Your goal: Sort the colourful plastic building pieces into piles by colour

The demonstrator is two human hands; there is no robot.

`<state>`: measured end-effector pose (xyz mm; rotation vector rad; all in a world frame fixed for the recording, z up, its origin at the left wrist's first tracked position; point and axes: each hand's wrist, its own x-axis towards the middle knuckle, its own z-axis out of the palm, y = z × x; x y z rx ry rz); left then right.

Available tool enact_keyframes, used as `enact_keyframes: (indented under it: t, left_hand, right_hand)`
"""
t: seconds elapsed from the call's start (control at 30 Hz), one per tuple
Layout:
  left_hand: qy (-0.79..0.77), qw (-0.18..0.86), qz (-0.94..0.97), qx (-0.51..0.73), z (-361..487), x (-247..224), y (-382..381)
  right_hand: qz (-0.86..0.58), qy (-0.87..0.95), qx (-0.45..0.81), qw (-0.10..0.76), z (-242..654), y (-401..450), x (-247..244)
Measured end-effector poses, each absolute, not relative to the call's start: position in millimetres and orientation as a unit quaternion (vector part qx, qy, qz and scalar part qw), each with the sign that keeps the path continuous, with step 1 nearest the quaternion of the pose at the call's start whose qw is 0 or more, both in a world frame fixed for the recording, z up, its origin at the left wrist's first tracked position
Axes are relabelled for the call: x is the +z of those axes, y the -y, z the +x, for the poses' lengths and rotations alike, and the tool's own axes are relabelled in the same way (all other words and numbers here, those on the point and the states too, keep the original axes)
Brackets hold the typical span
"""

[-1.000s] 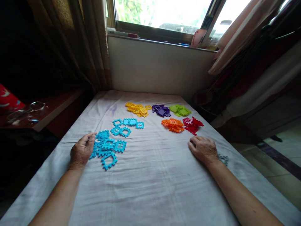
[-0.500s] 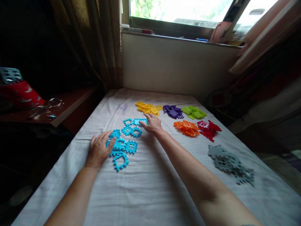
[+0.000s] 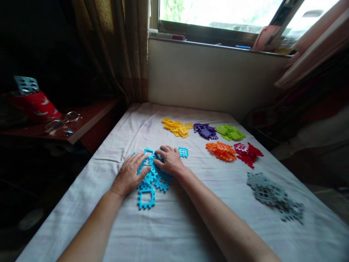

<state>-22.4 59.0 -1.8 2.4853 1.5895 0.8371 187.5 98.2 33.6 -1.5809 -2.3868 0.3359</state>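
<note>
Blue interlocking plastic tiles (image 3: 149, 178) lie in a loose heap on the cloth-covered surface, some with window-like cut-outs. My left hand (image 3: 131, 173) rests flat on the heap's left side, fingers stretched out over several tiles. From the right, my right hand (image 3: 169, 160) lies palm down over the upper right part of the heap, its fingers spread and covering some tiles. One blue square tile (image 3: 183, 152) sits apart, just right of my right fingertips. A blue tile with a square opening (image 3: 140, 198) lies at the near end.
Behind are yellow tiles (image 3: 176, 128), purple tiles (image 3: 205, 131) and green tiles (image 3: 230, 132). Orange tiles (image 3: 220, 151), red tiles (image 3: 251, 154) and grey tiles (image 3: 272, 194) lie to the right. Glasses (image 3: 64, 122) and a red container (image 3: 39, 105) stand on a side table at left.
My right hand has moved nearer and toward my left hand, and the far blue tiles have been gathered against the others. One blue tile now lies apart at right. The view has shifted slightly.
</note>
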Motion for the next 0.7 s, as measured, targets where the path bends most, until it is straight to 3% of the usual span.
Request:
enact_keyframes:
  t: [0.17,0.4,0.53,0.7]
  left_hand:
    - [-0.502,0.099,0.802,0.309,-12.8,6.7,-55.6]
    - [-0.537,0.013,0.812,0.229,1.3,8.3,-26.1]
    - [-0.496,0.008,0.85,0.18,28.5,2.5,6.9]
    - [-0.49,-0.011,0.846,0.209,37.4,-5.2,26.9]
  right_hand:
    - [-0.604,0.76,0.089,0.222,234.1,-88.0,29.3]
    - [-0.654,0.726,0.042,0.208,284.7,-67.0,12.1]
    - [-0.68,0.694,0.031,0.236,285.5,-36.7,8.8]
    - [-0.664,0.684,0.011,0.302,296.6,-10.0,1.0]
